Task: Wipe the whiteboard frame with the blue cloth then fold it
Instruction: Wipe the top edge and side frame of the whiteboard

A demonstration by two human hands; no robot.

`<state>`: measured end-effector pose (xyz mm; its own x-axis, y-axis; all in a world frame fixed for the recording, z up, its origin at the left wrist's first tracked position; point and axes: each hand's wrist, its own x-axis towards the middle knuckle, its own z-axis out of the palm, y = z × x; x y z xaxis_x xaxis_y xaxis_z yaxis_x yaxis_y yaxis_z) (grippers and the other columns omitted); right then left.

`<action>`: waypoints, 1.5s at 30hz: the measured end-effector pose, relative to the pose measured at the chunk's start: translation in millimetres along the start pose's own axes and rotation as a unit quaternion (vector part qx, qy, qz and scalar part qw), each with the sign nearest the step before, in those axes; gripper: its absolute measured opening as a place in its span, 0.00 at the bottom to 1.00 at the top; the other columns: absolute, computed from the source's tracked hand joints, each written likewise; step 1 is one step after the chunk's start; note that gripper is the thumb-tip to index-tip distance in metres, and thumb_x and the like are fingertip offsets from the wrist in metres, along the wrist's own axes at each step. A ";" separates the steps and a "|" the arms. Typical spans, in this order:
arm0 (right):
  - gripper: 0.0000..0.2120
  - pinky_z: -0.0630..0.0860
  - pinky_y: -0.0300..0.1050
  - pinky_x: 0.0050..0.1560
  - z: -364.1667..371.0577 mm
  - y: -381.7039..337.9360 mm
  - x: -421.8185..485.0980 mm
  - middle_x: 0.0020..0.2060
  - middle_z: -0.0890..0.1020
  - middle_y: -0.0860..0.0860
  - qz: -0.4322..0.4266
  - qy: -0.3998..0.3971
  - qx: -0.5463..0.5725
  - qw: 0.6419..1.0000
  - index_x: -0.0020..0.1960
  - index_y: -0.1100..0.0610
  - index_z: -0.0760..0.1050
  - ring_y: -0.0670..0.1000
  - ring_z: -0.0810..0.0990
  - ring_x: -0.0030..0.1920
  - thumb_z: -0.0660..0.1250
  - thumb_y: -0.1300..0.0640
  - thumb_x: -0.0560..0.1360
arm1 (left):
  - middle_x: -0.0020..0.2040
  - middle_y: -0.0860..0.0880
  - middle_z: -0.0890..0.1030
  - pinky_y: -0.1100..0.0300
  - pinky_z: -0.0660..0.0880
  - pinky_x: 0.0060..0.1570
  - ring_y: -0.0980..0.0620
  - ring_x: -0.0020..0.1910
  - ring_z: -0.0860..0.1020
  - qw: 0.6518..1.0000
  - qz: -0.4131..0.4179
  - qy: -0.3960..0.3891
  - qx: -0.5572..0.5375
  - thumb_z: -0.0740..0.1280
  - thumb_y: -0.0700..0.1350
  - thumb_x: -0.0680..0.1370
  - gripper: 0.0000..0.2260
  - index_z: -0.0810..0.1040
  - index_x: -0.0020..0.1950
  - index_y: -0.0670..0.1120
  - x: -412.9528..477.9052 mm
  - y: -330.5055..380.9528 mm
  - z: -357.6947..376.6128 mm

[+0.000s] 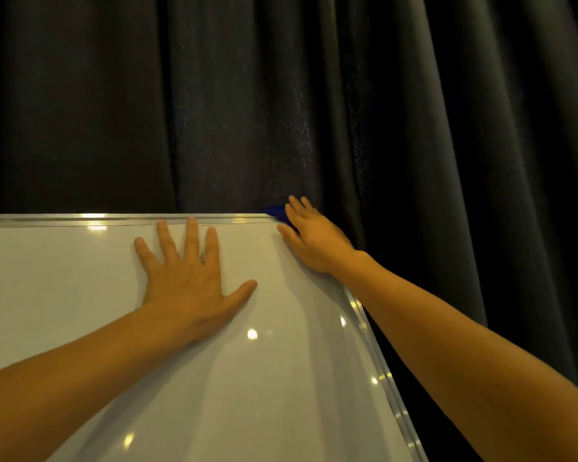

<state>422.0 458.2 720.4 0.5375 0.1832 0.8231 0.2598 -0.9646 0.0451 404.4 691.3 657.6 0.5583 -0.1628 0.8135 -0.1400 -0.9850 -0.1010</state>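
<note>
**At the corner of the frame, cloth under the right hand**

We're up at the top right corner of the whiteboard (247,378) now. Our left hand (186,281) lies flat and open on the white surface, fingers spread, holding nothing, just bracing the board, we'd say. Our right hand (314,238) is wrapped over the corner of the frame (127,220), and the blue cloth (277,211) peeks out from beneath its fingers, pressed against the metal right where the top rail meets the side rail. Only a small blue scrap shows; the rest is hidden under the hand.

That cloth looks soft and light, and it should bunch easily, so we'd keep the palm flat on it and pinch it around the rail, not let it trail. The frame looks slick and stiff, so the cloth ought to glide along it. The board itself may shift under a push, which is why the left hand matters.

For room, the top rail runs clear away to the left and the side rail runs down toward us. Behind hangs a dark curtain (447,128), close to the corner, and it could snag the fingers.
</note>
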 end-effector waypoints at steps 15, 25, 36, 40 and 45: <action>0.15 0.79 0.57 0.49 -63.5 13.3 -27.7 0.48 0.85 0.58 -0.038 0.019 -0.092 0.995 0.58 0.58 0.82 0.61 0.82 0.46 0.64 0.67 0.75 | 0.77 0.42 0.32 0.28 0.39 0.69 0.31 0.74 0.34 1.000 0.005 0.016 0.009 0.25 0.77 0.59 0.52 0.30 0.76 0.48 0.3 -11.0 -3.9; 0.15 0.81 0.49 0.54 -19.3 20.4 -123.7 0.53 0.83 0.53 0.078 0.152 0.062 0.983 0.63 0.52 0.78 0.55 0.83 0.49 0.65 0.56 0.77 | 0.78 0.43 0.33 0.29 0.41 0.70 0.33 0.75 0.35 0.998 0.047 0.018 0.027 0.29 0.75 0.62 0.50 0.36 0.78 0.47 3.9 8.2 -7.2; 0.24 0.44 0.53 0.77 -5.1 4.5 -2.1 0.80 0.49 0.47 -0.039 0.030 -0.064 0.997 0.78 0.42 0.51 0.53 0.43 0.79 0.47 0.42 0.83 | 0.79 0.46 0.35 0.29 0.38 0.69 0.35 0.75 0.34 0.997 0.067 0.012 0.025 0.28 0.74 0.64 0.47 0.34 0.77 0.48 12.5 26.7 0.9; 0.21 0.68 0.45 0.65 -8.2 37.7 -19.9 0.74 0.68 0.54 0.139 0.060 0.231 0.961 0.76 0.50 0.63 0.51 0.71 0.67 0.50 0.47 0.84 | 0.79 0.46 0.34 0.30 0.37 0.70 0.36 0.75 0.32 0.996 0.080 0.029 0.013 0.29 0.75 0.66 0.45 0.34 0.77 0.49 11.2 26.9 5.8; 0.25 0.58 0.33 0.69 31.1 18.7 -134.1 0.74 0.63 0.42 0.154 0.089 0.337 0.924 0.78 0.46 0.56 0.40 0.63 0.71 0.51 0.44 0.82 | 0.79 0.41 0.37 0.27 0.37 0.67 0.36 0.76 0.35 0.998 0.047 0.028 0.016 0.28 0.75 0.65 0.50 0.37 0.78 0.43 14.0 40.2 4.0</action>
<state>379.8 421.5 593.2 0.5436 -0.1720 0.8215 0.5906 -0.6171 -0.5200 409.9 649.2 662.6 0.4974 -0.2512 0.8304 -0.1619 -0.9672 -0.1956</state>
